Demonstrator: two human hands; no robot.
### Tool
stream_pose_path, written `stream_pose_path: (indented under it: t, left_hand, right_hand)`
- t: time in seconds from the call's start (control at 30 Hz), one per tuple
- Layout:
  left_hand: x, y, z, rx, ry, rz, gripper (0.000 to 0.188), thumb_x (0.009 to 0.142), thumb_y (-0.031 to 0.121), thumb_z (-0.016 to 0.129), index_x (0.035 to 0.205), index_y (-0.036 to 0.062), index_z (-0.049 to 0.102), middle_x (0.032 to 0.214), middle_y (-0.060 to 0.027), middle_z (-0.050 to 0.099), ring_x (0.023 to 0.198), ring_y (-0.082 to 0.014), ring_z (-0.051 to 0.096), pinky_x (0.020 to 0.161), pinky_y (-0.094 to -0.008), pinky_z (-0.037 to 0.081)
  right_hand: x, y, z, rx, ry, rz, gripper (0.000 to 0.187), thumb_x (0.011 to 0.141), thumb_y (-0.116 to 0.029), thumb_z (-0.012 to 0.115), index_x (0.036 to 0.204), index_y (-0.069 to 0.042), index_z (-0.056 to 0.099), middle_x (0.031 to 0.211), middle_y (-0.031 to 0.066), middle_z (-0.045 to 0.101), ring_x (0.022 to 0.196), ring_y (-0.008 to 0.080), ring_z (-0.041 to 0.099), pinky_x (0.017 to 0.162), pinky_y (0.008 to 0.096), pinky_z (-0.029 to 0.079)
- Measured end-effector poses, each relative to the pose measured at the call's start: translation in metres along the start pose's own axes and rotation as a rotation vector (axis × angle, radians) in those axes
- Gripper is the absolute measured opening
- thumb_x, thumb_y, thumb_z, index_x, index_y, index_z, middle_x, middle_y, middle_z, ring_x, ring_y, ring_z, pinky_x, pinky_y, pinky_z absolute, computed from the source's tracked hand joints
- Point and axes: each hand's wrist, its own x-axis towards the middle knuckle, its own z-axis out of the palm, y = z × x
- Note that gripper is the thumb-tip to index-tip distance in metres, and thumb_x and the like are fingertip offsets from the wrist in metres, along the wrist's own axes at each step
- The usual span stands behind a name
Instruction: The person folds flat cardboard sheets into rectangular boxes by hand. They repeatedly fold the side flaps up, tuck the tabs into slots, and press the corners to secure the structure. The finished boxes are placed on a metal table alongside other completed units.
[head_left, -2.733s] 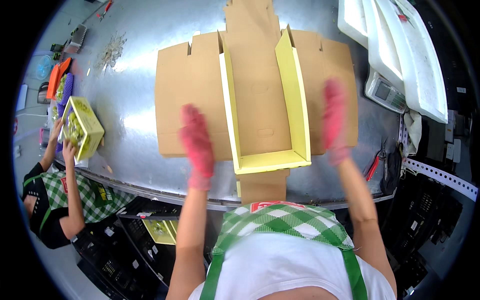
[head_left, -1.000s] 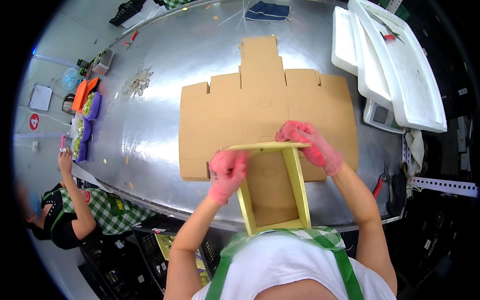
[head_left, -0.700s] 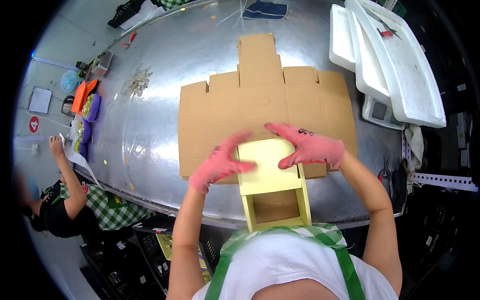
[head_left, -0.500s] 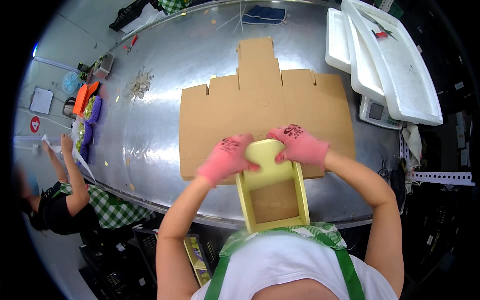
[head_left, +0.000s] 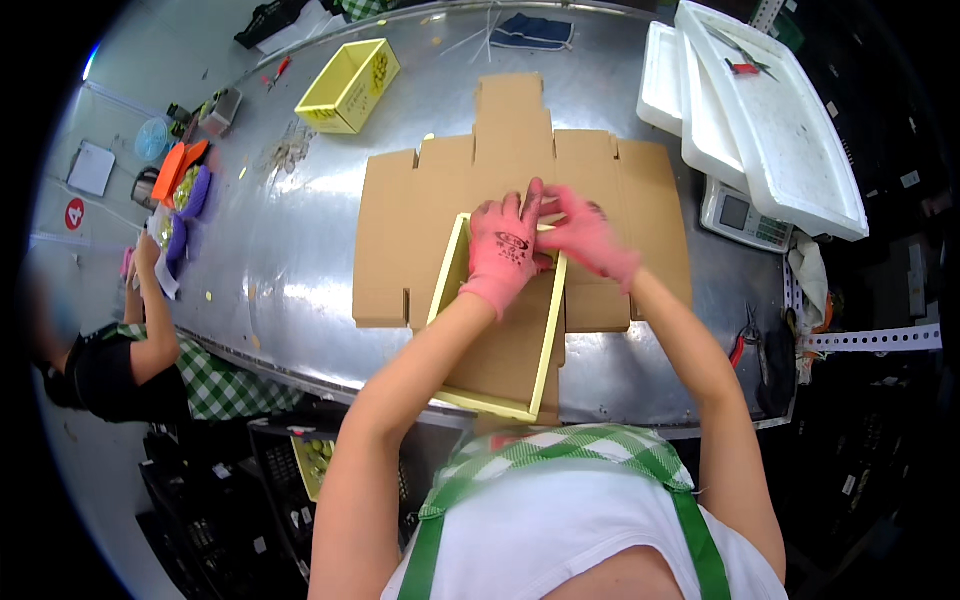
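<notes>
A pale yellow cardboard box [head_left: 552,340] with a brown inner floor stands slightly turned in front of me, partly over flat brown cardboard [head_left: 390,240]. My left hand [head_left: 503,255], in a pink glove, is closed over its far end wall, the fingers reaching past the rim and the thumb side inside. At the far right corner of the box, my right hand [head_left: 590,240], also pink-gloved, bends its fingers round the same end, close to the left fingertips. Its outline is a little blurred. Both hands hide most of the far wall.
Another yellow box [head_left: 345,112] stands at the back left. White foam trays [head_left: 775,130] and a scale [head_left: 745,218] are on the right, with red-handled shears [head_left: 740,350] nearer. Wrapped grapes [head_left: 187,188] line the left edge, where another person [head_left: 120,360] works. Blue cloth [head_left: 533,32] lies far back.
A yellow box now stands at the back left. Before, both hands gripped a yellow end flap; now they are at the far end wall, and the box in front sits turned and farther from me.
</notes>
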Motion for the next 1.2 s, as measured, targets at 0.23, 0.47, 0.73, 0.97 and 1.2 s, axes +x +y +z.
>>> stream_pose_path:
  t: [0.23, 0.47, 0.73, 0.97, 1.2]
  left_hand:
    - [-0.013, -0.022, 0.050, 0.027, 0.409, 0.221, 0.088, 0.053, 0.038, 0.079, 0.131, 0.0145, 0.045, 0.124, -0.0074, 0.043, 0.116, -0.0300, 0.040, 0.097, -0.0548, 0.031]
    - [0.003, -0.013, 0.080, 0.053, 0.606, 0.102, 0.093, 0.056, 0.051, 0.077, 0.132, 0.0136, 0.040, 0.127, -0.0133, 0.040, 0.119, -0.0334, 0.037, 0.103, -0.0575, 0.029]
    - [0.014, -0.006, 0.093, 0.083, 0.830, 0.075, 0.077, 0.050, 0.040, 0.078, 0.115, 0.0123, 0.047, 0.115, -0.0110, 0.039, 0.110, -0.0307, 0.039, 0.099, -0.0541, 0.035]
    - [0.008, 0.001, 0.066, 0.057, 0.571, -0.003, 0.076, 0.056, 0.040, 0.077, 0.119, 0.0107, 0.046, 0.111, -0.0123, 0.042, 0.107, -0.0290, 0.042, 0.104, -0.0535, 0.030]
    - [-0.021, -0.016, 0.002, -0.311, 0.303, 0.125, 0.070, 0.071, 0.033, 0.071, 0.130, 0.0085, 0.043, 0.124, -0.0140, 0.047, 0.120, -0.0320, 0.043, 0.106, -0.0454, 0.029]
  right_hand:
    - [-0.020, 0.074, 0.037, 0.367, 0.081, 0.197, 0.077, 0.094, -0.065, 0.018, 0.129, -0.004, 0.049, 0.122, 0.0102, 0.056, 0.118, 0.0186, 0.047, 0.104, 0.0307, 0.033]
    - [-0.006, 0.056, 0.040, 0.807, 0.084, 0.336, 0.072, 0.091, -0.067, 0.027, 0.120, -0.008, 0.055, 0.111, 0.0065, 0.060, 0.102, 0.0189, 0.057, 0.090, 0.0334, 0.046]
    - [-0.015, 0.041, 0.048, 0.898, 0.169, 0.300, 0.065, 0.091, -0.065, 0.033, 0.110, -0.008, 0.059, 0.094, 0.0052, 0.063, 0.083, 0.0176, 0.061, 0.076, 0.0315, 0.051]
    - [0.003, 0.071, 0.045, 0.875, 0.274, 0.236, 0.060, 0.092, -0.062, 0.036, 0.098, -0.007, 0.061, 0.084, 0.0028, 0.062, 0.072, 0.0154, 0.058, 0.065, 0.0287, 0.049]
    - [-0.008, 0.001, 0.016, 0.114, 0.503, -0.067, 0.028, 0.087, -0.024, 0.055, 0.109, -0.008, 0.057, 0.101, 0.0099, 0.058, 0.089, 0.0208, 0.055, 0.077, 0.0312, 0.045]
